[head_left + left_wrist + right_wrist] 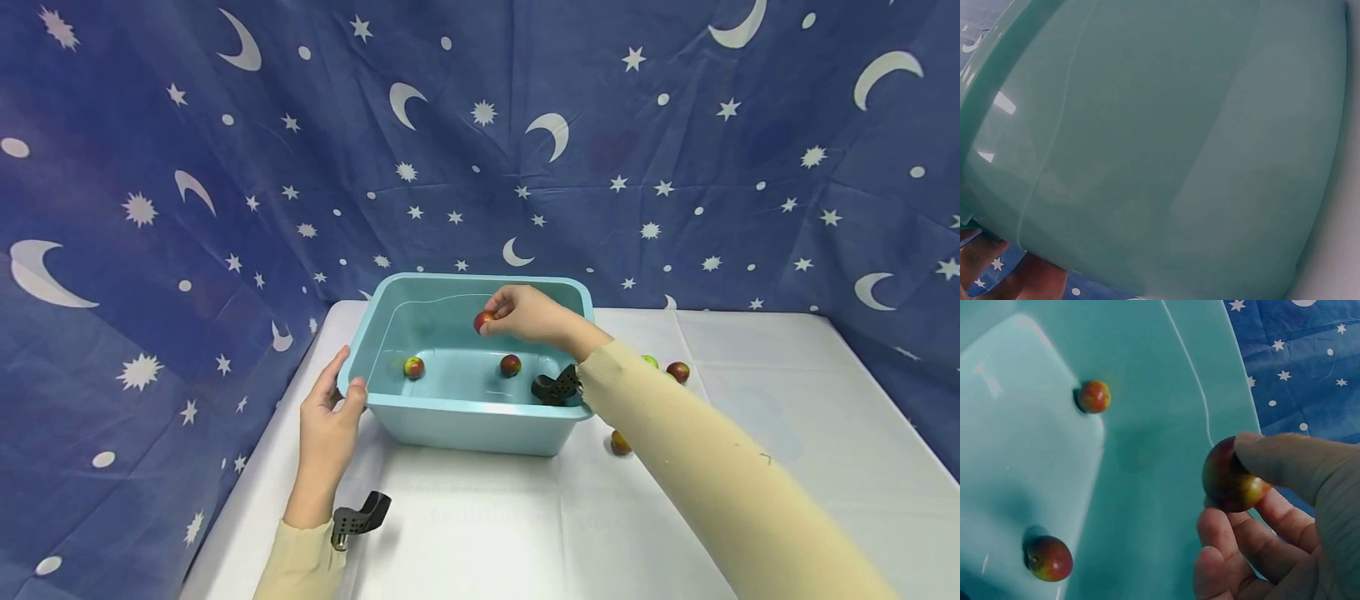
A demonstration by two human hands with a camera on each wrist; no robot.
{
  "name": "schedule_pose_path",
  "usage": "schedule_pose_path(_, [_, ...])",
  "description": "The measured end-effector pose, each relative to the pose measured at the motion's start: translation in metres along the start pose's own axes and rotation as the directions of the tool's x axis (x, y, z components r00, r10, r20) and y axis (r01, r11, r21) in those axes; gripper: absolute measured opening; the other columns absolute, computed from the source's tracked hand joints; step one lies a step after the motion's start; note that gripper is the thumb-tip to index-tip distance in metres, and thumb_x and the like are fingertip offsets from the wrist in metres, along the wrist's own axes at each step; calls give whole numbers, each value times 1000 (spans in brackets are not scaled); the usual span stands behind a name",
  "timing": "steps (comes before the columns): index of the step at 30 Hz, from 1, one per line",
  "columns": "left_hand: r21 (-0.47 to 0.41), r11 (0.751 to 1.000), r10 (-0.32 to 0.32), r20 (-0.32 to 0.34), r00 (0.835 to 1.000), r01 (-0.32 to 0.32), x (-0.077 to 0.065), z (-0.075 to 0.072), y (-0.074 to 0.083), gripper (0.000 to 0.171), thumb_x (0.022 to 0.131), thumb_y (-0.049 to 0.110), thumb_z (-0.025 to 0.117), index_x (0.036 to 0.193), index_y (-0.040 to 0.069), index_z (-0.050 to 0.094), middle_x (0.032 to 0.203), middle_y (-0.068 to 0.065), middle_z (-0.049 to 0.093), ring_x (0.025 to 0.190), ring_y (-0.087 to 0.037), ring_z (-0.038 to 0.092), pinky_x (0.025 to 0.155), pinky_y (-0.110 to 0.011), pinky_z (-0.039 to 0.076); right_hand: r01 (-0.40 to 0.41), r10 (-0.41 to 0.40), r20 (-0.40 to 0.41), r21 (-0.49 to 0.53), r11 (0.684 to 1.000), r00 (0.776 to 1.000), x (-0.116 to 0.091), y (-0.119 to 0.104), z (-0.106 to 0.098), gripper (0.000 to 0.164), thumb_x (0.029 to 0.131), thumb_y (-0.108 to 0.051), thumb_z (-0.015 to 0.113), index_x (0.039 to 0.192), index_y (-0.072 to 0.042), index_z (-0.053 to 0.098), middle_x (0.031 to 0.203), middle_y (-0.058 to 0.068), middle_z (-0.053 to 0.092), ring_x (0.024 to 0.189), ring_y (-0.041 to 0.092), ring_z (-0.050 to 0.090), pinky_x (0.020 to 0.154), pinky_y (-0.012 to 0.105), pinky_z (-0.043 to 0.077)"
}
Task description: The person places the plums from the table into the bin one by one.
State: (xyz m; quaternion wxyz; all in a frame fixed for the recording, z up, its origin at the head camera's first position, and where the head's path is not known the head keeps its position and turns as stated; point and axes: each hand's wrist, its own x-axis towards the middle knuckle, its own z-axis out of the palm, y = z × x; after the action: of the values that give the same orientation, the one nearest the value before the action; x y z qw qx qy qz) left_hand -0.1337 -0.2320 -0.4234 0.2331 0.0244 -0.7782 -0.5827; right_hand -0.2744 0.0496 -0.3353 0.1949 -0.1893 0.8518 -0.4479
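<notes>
A light blue plastic tub stands on the white table. My right hand is above its inside, pinching a small red-and-yellow plum between thumb and fingers. Two more plums lie apart on the tub floor: one to the left, one nearer the middle. At the tub's front left corner, my left hand grips the rim, thumb on top and fingers along the outside. In the left wrist view the tub wall fills most of the picture, with part of the fingers at the lower left.
Right of the tub, a dark red plum, a green fruit and an orange-red one lie on the white tablecloth; my right sleeve partly covers some. A blue curtain with moons and stars hangs behind and at the sides.
</notes>
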Motion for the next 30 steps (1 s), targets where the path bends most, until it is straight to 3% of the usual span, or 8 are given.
schedule_pose_path(4, [-2,1000,-14,6,1000,14,0,1,5,49,94,16,58,142,23,51,140,2,50,114,-23,55,78,-15,51,-22,22,33,-17,1000,999,0,2,0,35,87,-19,74,116,-8,59,109,9,62,99,22,57,86,35,49])
schedule_pose_path(10, [8,1000,-21,13,1000,21,-6,1,32,50,94,12,55,143,8,48,143,-7,48,115,-29,54,77,-12,49,-17,19,69,-26,999,997,1,2,2,31,87,-17,73,114,-7,62,104,8,64,96,23,58,85,34,48])
schedule_pose_path(13, [18,1000,-26,13,1000,26,-7,1,40,50,94,13,55,143,6,47,142,-8,49,112,-27,55,77,-13,50,-15,17,78,-29,999,997,1,2,2,29,87,-17,73,112,-6,62,103,8,65,98,27,59,84,35,48])
schedule_pose_path(21, [18,1000,-24,6,1000,24,-8,2,41,49,94,12,55,143,9,49,140,-7,50,110,-21,55,76,-13,50,-18,21,81,-47,999,996,1,1,4,28,87,-17,73,110,-7,62,101,7,65,102,31,59,84,35,48])
schedule_pose_path(30, [26,999,-25,3,1000,25,-7,2,42,49,94,12,55,143,9,49,141,-8,50,111,-26,55,75,-14,51,-25,29,68,-67,997,997,1,1,1,30,86,-19,73,111,-9,61,103,7,65,97,24,58,85,35,48])
